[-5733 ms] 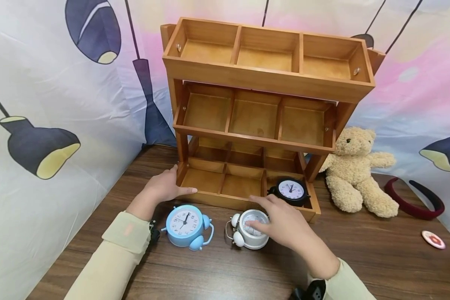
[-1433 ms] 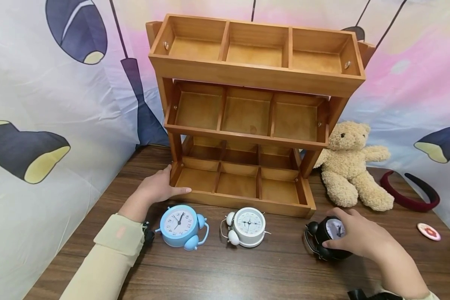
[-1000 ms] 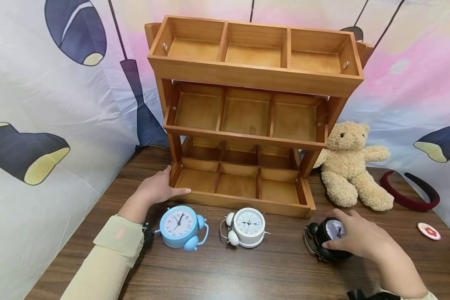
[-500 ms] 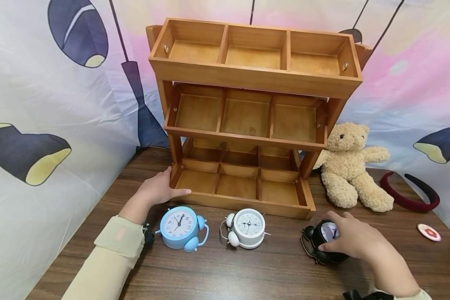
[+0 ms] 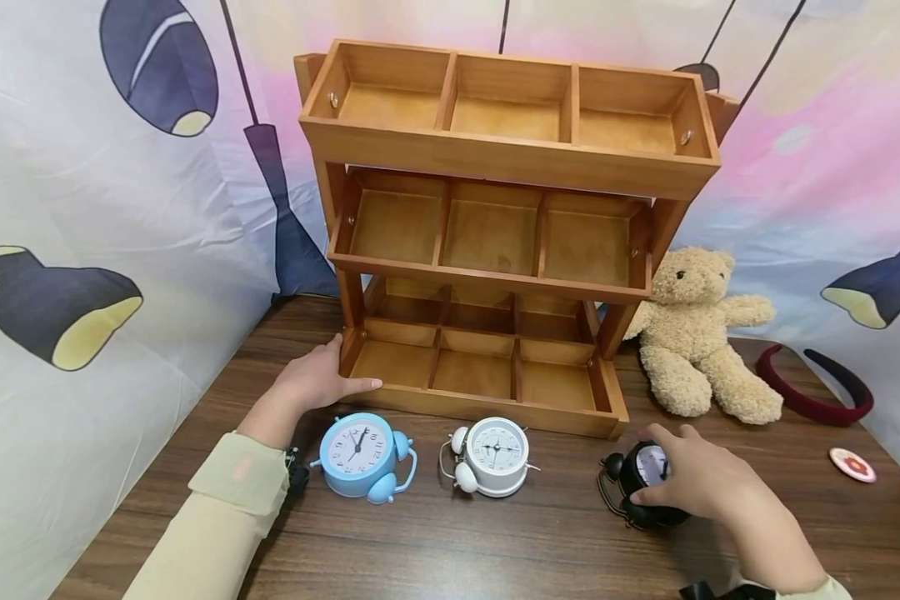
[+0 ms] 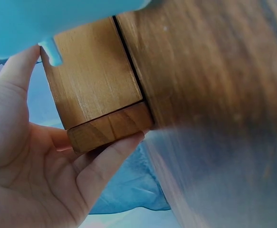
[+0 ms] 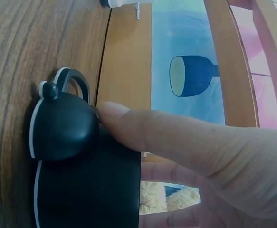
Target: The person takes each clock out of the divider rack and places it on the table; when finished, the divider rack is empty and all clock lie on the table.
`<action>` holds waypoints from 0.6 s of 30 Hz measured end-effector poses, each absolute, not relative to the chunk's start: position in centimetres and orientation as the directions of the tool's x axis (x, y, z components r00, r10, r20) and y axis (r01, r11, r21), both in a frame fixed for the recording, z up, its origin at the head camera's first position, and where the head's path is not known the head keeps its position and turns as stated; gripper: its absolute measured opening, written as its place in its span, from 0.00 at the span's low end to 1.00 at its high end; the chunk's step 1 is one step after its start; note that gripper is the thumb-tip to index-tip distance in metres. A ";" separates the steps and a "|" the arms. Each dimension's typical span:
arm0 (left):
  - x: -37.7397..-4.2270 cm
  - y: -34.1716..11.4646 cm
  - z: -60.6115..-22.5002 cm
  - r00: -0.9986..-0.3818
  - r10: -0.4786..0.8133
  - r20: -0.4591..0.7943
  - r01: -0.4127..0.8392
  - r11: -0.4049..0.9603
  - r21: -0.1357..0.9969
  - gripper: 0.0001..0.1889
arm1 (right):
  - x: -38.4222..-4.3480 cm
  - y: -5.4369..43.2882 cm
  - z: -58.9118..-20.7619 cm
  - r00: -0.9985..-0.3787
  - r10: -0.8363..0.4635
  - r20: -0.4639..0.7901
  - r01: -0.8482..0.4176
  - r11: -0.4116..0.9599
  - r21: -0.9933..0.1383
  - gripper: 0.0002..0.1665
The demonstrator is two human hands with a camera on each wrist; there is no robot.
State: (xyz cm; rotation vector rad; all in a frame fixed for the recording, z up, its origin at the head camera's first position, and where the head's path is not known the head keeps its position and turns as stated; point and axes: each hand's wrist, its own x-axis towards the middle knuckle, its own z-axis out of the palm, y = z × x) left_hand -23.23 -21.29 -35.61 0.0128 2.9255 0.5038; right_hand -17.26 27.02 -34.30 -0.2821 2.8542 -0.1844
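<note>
A three-tier wooden shelf with divided compartments stands on the table. At its bottom left corner my left hand grips the frame, thumb along the front and fingers round the side; the left wrist view shows the hand around that wooden corner. My right hand holds a black twin-bell alarm clock lying face up on the table, thumb on its near side, part of it hidden by the hand. Between my hands lie a light blue alarm clock and a white one, both face up.
A teddy bear sits right of the shelf. Beside it are a dark red headband and a small oval piece with a red flower. Printed cloth hangs behind the table.
The black clock, earlier in the bottom right compartment, now lies on the table in my right hand; lately it shifts slightly left. My right hand has left the white clock. My left hand stays put.
</note>
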 end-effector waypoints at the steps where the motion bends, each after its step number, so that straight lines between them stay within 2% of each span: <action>1: -23.3 -21.3 -35.7 -0.985 0.037 -0.170 -0.022 0.942 0.335 0.63 | -17.2 27.0 -34.3 -0.945 -0.209 -0.250 -0.176 0.973 -0.150 0.53; 14: -23.3 -21.6 -35.9 -0.982 0.035 -0.188 -0.048 0.906 0.420 0.62 | -17.2 26.3 -35.0 -0.950 -0.195 -0.243 -0.162 0.976 -0.148 0.56; 18: -23.1 -21.8 -35.9 -0.984 0.035 -0.177 -0.039 0.917 0.398 0.61 | -17.2 26.1 -35.1 -0.960 -0.179 -0.215 -0.148 0.978 -0.150 0.56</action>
